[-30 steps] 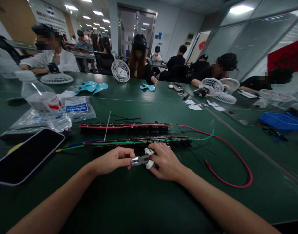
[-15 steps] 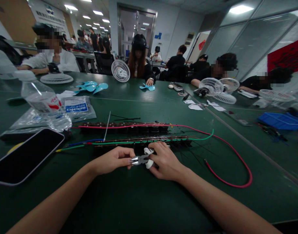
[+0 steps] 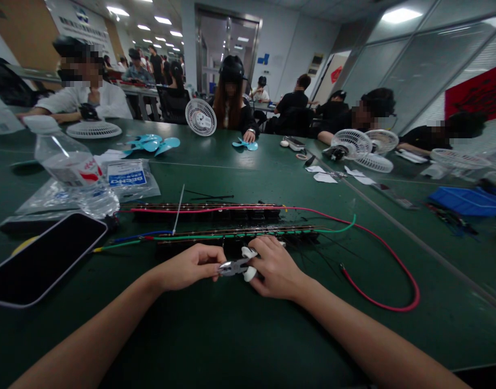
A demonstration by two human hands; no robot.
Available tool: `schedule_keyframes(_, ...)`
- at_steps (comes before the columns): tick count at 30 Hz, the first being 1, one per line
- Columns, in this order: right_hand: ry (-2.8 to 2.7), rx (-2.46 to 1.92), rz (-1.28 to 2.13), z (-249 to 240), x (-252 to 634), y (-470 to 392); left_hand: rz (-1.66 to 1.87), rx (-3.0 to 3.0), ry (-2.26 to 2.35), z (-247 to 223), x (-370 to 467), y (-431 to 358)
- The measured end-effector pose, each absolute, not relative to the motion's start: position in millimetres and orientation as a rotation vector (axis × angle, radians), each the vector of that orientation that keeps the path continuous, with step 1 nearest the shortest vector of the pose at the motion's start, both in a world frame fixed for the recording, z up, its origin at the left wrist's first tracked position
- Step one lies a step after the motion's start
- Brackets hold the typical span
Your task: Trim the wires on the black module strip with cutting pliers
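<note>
My right hand grips a pair of pliers by the white handles, with the metal jaws pointing left. My left hand is closed in a pinch at the tips of the jaws. Whatever sits between its thumb and finger is too small to make out. Just behind both hands lies a long black terminal strip with a green wire running along it. Parallel and farther back is a second black strip, with a red wire along it. A pale cable tie stands up near the green wire's left end.
At left are a phone, a water bottle and a plastic bag. The red wire's loose end curls across the right side. Black cable ties lie behind the strips. Across the table, people sit by white fan parts and blue blades.
The pliers have turned very slightly, and their handles look a little farther right. Both hands stay almost in place.
</note>
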State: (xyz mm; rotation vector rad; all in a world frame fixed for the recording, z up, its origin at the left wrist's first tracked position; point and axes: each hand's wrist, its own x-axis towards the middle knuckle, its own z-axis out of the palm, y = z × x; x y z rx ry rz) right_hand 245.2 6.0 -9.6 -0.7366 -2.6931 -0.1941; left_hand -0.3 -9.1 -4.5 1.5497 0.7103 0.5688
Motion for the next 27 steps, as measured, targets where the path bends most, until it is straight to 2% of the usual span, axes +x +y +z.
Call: schedule_keyframes(27, -2.619, -0.759, -0.327, -14.3, 244.0, 4.0, 0.55, 1.59, 0.724, -1.5, 0.4, -8.8)
